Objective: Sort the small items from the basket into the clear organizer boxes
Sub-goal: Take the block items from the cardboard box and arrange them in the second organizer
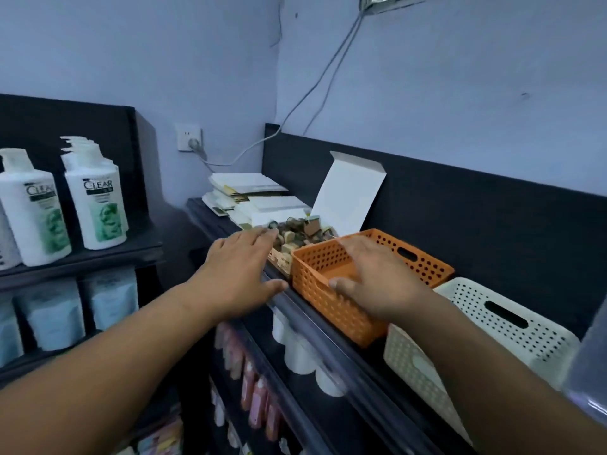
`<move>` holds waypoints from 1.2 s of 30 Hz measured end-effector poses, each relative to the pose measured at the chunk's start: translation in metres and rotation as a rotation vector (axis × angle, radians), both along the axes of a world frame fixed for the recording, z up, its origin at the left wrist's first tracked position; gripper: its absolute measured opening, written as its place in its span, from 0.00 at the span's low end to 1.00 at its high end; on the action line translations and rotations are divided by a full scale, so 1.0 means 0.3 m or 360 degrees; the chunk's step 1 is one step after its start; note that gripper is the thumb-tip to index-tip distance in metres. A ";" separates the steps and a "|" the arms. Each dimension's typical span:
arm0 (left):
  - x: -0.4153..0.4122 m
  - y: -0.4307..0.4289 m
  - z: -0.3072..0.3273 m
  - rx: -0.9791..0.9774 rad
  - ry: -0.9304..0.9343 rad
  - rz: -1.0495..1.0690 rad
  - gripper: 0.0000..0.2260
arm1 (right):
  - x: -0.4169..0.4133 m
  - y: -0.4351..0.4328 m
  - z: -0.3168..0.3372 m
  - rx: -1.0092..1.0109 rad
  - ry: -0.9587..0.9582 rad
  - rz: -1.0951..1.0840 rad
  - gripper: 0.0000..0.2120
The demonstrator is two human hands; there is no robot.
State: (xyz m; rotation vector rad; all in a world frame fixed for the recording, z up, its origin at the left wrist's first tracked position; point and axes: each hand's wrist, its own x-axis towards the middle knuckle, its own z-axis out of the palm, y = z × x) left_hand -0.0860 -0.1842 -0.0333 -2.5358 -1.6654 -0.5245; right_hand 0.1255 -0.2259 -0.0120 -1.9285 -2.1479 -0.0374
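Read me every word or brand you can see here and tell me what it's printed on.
"CLEAR" on the nearer white pump bottle, left shelf.
"CLEAR" on the white pump bottle beside it.
Print on the open box front: too blurred to read.
Labels on the blue pouches: too blurred.

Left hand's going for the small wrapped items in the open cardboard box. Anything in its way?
Nothing visible. The left hand has its fingertips at the near edge of the small wrapped items in the open cardboard box. The orange perforated plastic basket stands beside it to the right, off that path.
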 end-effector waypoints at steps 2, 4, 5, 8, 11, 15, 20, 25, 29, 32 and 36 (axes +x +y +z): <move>0.002 0.098 -0.006 -0.0008 -0.0045 0.0015 0.40 | 0.008 0.099 0.015 -0.0004 0.0019 0.0019 0.36; 0.002 0.182 -0.013 -0.0038 -0.0060 0.0025 0.39 | 0.009 0.176 0.024 -0.0031 0.0040 0.0025 0.35; 0.003 0.229 -0.015 -0.0057 -0.0071 0.0023 0.39 | 0.008 0.220 0.026 -0.0046 0.0040 0.0031 0.35; 0.012 0.366 -0.013 -0.0094 -0.0102 -0.0017 0.39 | 0.004 0.343 0.033 -0.0090 0.0014 0.0019 0.33; 0.021 0.515 -0.012 -0.0135 -0.0155 -0.0142 0.39 | -0.010 0.456 0.035 -0.0132 0.0094 -0.0040 0.28; 0.040 0.735 -0.034 -0.0216 -0.0196 -0.0390 0.35 | -0.041 0.614 0.018 -0.0179 0.0069 -0.0154 0.29; 0.062 0.972 -0.062 -0.0332 -0.0117 -0.0722 0.24 | -0.051 0.797 -0.008 -0.0276 0.0041 -0.0385 0.33; 0.101 1.122 -0.108 -0.0442 0.0046 -0.0959 0.22 | -0.062 0.945 -0.066 -0.0347 0.0038 -0.0524 0.29; 0.131 1.192 -0.147 -0.0485 0.0075 -0.1101 0.12 | -0.055 1.039 -0.119 -0.0378 0.0030 -0.0583 0.16; 0.142 1.218 -0.161 -0.0458 0.0114 -0.1205 0.11 | -0.059 1.092 -0.124 -0.0406 -0.0118 -0.0553 0.22; 0.138 1.238 -0.176 -0.0394 0.0095 -0.1313 0.09 | -0.071 1.138 -0.125 -0.0472 -0.0309 -0.0553 0.22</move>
